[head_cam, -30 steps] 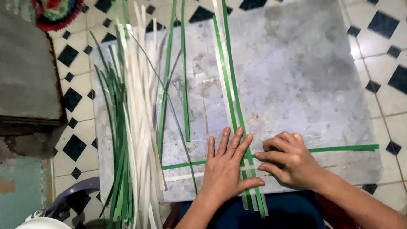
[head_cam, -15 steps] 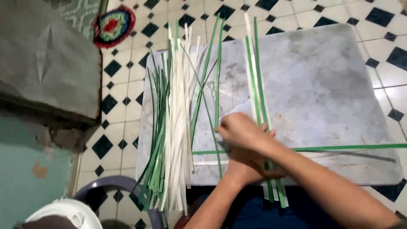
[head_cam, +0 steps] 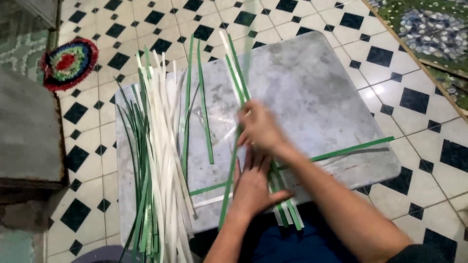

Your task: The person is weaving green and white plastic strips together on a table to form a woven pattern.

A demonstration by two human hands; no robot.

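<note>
Down on the grey stone counter (head_cam: 317, 97), the left hand (head_cam: 253, 187) lies flat, palm down, with its fingers (head_cam: 243, 168) spread and pointing away from the person. It presses on the spot where a horizontal green strip (head_cam: 351, 148) crosses the upright green and white strips (head_cam: 236, 78), likely to keep that crossing from sliding on the smooth slab. The right hand (head_cam: 258, 127) reaches in from the lower right, forearm slanting across the counter, and sits just beyond the left hand. It is blurred, so whether its fingers pinch anything cannot be told for sure; a long green strip (head_cam: 229, 180) runs down from it past the left hand's fingers, and it may have hold of that strip. A loose green strip (head_cam: 204, 107) lies just to the left. Further left, a bundle of spare strips (head_cam: 156, 185), white and green, rests along the counter's edge within reach. A round crocheted mat (head_cam: 68, 63) lies on the chequered floor (head_cam: 419, 97).
</note>
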